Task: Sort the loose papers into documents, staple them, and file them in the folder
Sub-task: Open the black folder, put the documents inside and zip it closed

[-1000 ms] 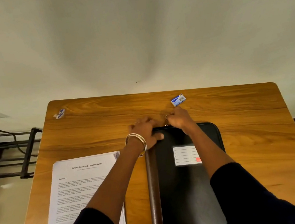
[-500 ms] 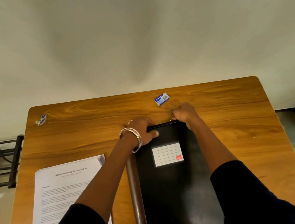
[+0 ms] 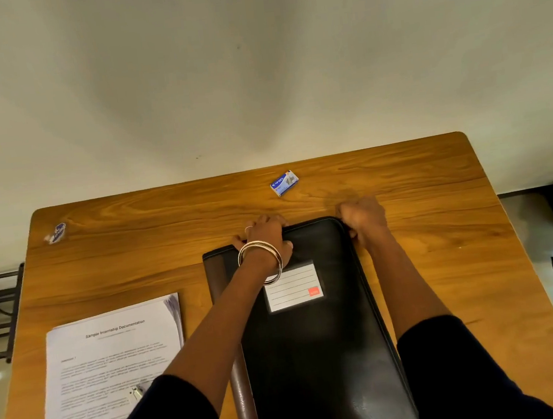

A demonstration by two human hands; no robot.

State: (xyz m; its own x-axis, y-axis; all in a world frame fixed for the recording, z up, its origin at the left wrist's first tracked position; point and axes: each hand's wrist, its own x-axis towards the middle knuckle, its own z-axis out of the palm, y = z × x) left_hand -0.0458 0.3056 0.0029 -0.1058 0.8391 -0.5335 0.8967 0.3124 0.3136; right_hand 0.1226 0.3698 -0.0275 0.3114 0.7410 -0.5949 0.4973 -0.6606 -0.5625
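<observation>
**Both hands at the far end of the folder**

A black folder (image 3: pixel 321 342) lies flat on the wooden bench (image 3: pixel 446 259), its long side running away from the person, with a brown spine along its left edge and a white lined label (image 3: pixel 292 286) on its cover. The left hand (image 3: pixel 266 238), with metal bangles at the wrist and a ring on one finger, rests on the folder's far left corner, its grip curled over the far edge with the thumb pressed on the cover. The right hand (image 3: pixel 363 216) is at the folder's far right corner, its grip closed in a tight curl against the rounded edge; what it pinches there cannot be made out.

Left of the folder, apart from it, lies a stack of printed papers (image 3: pixel 115 376) with a small stapler (image 3: pixel 135 394) on top. Beyond the folder's far edge sits a small blue staple box (image 3: pixel 284 183). Far left of the folder, near the bench's back corner, lies a small blue-and-white item (image 3: pixel 55 233) too blurred to identify.
</observation>
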